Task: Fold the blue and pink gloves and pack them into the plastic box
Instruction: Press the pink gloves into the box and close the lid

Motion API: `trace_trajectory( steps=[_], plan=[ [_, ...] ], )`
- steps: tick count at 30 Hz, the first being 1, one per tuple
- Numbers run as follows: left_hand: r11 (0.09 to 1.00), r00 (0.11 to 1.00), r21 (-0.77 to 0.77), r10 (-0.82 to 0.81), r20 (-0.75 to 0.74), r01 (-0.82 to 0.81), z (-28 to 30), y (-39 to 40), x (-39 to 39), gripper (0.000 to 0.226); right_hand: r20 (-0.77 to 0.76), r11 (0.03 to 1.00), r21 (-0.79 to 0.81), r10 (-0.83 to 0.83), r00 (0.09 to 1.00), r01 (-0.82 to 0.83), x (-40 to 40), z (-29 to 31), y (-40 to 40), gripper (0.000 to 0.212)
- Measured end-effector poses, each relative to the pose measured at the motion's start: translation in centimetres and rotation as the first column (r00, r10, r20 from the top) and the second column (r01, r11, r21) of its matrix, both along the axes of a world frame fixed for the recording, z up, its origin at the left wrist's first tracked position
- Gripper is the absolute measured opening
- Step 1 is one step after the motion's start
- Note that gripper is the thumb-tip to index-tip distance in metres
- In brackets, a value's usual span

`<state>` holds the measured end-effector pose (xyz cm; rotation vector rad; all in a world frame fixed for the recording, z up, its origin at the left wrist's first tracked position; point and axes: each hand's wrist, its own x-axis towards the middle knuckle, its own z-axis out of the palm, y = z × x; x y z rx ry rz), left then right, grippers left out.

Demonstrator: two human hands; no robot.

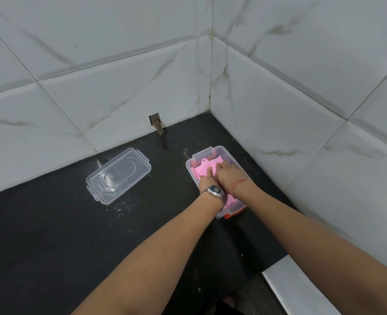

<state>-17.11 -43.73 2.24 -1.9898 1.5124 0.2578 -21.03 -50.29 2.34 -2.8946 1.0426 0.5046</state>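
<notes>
On the dark table [51, 235], the clear plastic box [235, 160] sits at about 2 o'clock from the picture's centre, close to the corner where the two tiled walls [119, 92] meet. Both hands are down inside it, side by side and touching: the left hand [207, 179], with a wristwatch [215, 191] on its wrist, and the right hand [227, 176], with a thin orange thread band [238, 184] on its wrist. Their fingers lie spread and flat, palms pressing on the pink gloves [202, 169] that fill the box; neither hand is closed around anything. Pink material shows at 12 o'clock of the hands and again at 6 o'clock behind the wrists. The blue gloves cannot be made out; something orange-red [230, 216] shows at the box's near bottom edge. The clear lid [118, 176] lies flat on the table at 9 o'clock of the box, well apart from it.
</notes>
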Motion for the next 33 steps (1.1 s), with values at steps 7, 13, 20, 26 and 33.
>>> trace_trajectory(
  steps=[7,13,20,26,33],
  plan=[
    [0.998,0.998,0.025,-0.053,0.04,0.052,-0.6,-0.4,0.0,0.059,-0.036,0.997,-0.05,0.051,0.998,-0.053,0.1,-0.6,-0.1,0.053],
    [0.996,0.995,0.079,-0.049,0.085,0.043,-1.3,-1.0,0.0,0.063,-0.062,0.998,-0.043,0.045,0.997,-0.048,0.4,-0.4,-0.1,0.054],
    [0.995,0.995,0.011,-0.097,0.022,0.096,0.2,0.1,0.2,0.067,0.04,1.0,0.013,0.001,0.999,-0.002,-0.3,-0.4,0.4,0.057],
    [0.974,0.993,-0.221,-0.077,-0.089,0.056,2.6,2.8,-0.2,0.052,0.231,0.988,0.152,-0.031,0.973,-0.005,-2.1,-0.2,0.8,0.061],
    [0.872,0.931,-0.419,-0.338,-0.138,0.255,1.2,7.1,1.7,0.062,0.201,0.985,0.149,0.054,0.978,-0.085,-3.9,-0.1,0.6,0.045]
  ],
)
